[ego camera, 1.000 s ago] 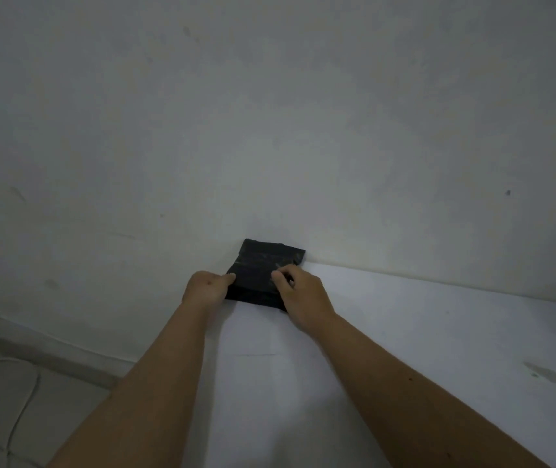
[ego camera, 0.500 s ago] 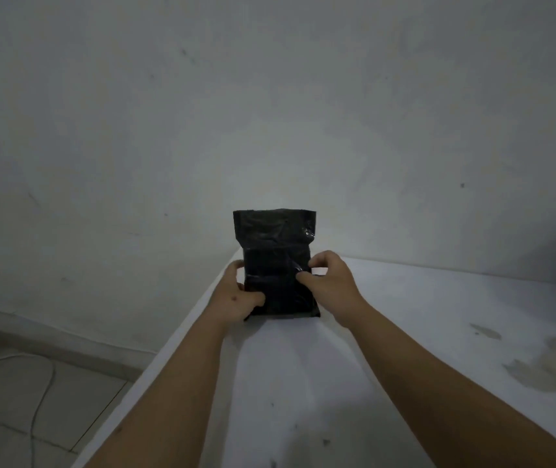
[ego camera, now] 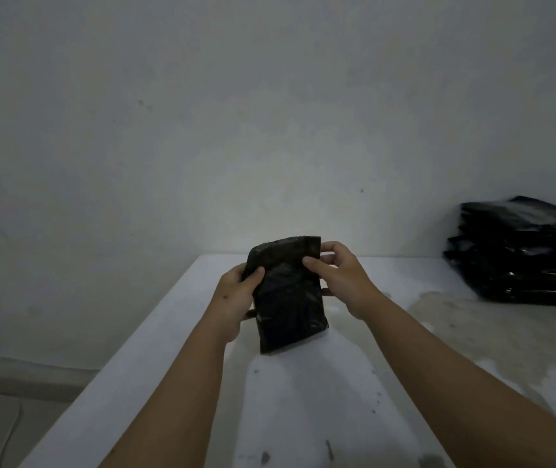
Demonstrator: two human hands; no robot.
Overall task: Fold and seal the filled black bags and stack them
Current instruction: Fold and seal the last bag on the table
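Bag: black bag [ego camera: 288, 295] held upright between both hands, bottom edge near the tabletop [ego camera: 303, 400], likely for folding its top.
Left hand [ego camera: 236, 298]: grips the bag's left edge, steadying it.
Right hand [ego camera: 340, 278]: pinches the top right corner.
Stack [ego camera: 519, 258]: finished bags, well right of the hands.

The black bag [ego camera: 286, 295] is a glossy plastic pouch, filled and roughly rectangular, taller than it is wide. It stands nearly upright, leaning a little to the left at the top, with its bottom edge low over the white table [ego camera: 303, 400] (whether it touches the surface cannot be told). Its top is a flat, creased band, slightly crumpled at the left corner. The left hand [ego camera: 236, 298] grips its left edge, thumb across the front; the right hand [ego camera: 340, 275] pinches its upper right corner. Well apart, at the far right of the table, a stack of black bags [ego camera: 523, 255] lies flat, several layers high, edges roughly aligned.
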